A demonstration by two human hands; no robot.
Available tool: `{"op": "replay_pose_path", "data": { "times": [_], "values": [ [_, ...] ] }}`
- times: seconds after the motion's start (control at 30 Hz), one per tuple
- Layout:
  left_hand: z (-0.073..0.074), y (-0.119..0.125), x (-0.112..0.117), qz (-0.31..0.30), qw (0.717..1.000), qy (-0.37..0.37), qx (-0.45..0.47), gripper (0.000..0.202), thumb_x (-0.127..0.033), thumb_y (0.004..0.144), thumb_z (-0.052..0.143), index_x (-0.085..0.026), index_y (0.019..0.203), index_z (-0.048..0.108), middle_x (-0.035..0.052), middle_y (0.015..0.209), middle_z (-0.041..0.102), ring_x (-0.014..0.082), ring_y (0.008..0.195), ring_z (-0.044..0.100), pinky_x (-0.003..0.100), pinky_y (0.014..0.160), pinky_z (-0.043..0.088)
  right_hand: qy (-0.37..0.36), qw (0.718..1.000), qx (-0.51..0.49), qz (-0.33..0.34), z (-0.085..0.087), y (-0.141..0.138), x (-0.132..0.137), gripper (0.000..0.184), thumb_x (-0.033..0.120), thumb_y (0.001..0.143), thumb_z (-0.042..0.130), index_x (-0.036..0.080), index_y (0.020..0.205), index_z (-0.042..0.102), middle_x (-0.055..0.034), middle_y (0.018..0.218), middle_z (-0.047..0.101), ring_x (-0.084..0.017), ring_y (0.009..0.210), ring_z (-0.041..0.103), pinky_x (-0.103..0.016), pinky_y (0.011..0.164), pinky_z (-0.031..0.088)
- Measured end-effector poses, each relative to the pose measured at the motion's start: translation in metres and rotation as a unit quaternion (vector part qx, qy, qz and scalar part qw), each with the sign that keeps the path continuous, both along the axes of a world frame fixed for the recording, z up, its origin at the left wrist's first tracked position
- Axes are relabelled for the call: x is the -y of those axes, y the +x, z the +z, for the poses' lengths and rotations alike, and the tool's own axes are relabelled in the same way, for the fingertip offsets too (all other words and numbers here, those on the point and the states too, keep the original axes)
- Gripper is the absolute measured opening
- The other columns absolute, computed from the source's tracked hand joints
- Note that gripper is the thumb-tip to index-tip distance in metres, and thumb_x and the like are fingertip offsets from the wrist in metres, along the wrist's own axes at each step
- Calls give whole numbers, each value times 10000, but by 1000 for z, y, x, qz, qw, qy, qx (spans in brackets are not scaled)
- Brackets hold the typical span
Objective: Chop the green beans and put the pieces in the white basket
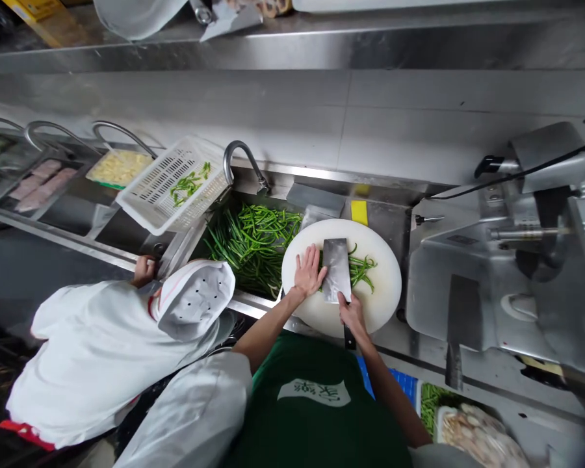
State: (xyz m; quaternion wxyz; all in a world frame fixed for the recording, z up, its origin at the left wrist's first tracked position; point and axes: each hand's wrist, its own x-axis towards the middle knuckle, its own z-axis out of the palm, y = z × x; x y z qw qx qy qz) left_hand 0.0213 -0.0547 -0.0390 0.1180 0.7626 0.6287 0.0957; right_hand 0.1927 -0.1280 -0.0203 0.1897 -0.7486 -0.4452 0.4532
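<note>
A broad-bladed cleaver (336,270) lies across long green peppers (363,270) on a round white cutting board (384,299). My right hand (352,314) is closed around the cleaver at the handle end, with the dark handle showing below it. To the left of the blade, my left hand (310,273) rests flat at the board's left side, fingers stretched out. Pepper ends stick out right of the blade; what lies under the blade and my left palm is hidden.
A sink left of the board holds many green peppers (253,234), under a curved faucet (244,151). A white basket (146,208) with a few pepper pieces stands beyond. A co-worker in white (97,351) leans close on the left. A metal slicing machine (443,279) stands right.
</note>
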Motion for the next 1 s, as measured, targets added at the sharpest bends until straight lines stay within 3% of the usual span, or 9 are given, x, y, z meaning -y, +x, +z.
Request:
{"op": "replay_pose_path", "data": {
  "times": [0.23, 0.57, 0.77, 1.0],
  "values": [
    [-24, -3, -8, -13, 1000, -8, -5, 764, -531, 1057, 248, -129, 1666, 21, 130, 1722, 124, 299, 1602, 112, 645, 1260, 162, -29, 999, 29, -8, 0, 7, 6, 564, 623, 950, 465, 109, 972, 697, -64, 555, 632, -242, 560, 639, -309, 553, 472],
    [-20, -2, -10, -20, 1000, -20, 8, 788, -549, 1050, 255, -117, 1666, 23, 125, 1726, 88, 304, 1605, 89, 636, 1274, 114, -20, 997, 67, 23, -3, 19, 6, 528, 614, 942, 478, 132, 925, 696, -85, 635, 667, -257, 719, 678, -301, 612, 487],
    [-21, -3, -10, -24, 999, -21, 18, 810, -559, 1045, 269, -109, 1666, 8, 129, 1726, 89, 305, 1606, 73, 610, 1286, 83, -22, 996, 78, 34, -5, 12, -2, 550, 652, 936, 478, 146, 887, 687, -87, 642, 660, -261, 736, 672, -306, 629, 490],
    [-18, 0, -12, 16, 999, -30, 17, 842, -603, 1031, 294, -103, 1665, 54, 163, 1722, 64, 341, 1604, 53, 668, 1261, 44, 11, 989, 118, 84, -19, 17, -8, 496, 600, 948, 455, 170, 804, 656, -139, 770, 706, -277, 842, 672, -343, 787, 498]
  ]
}}
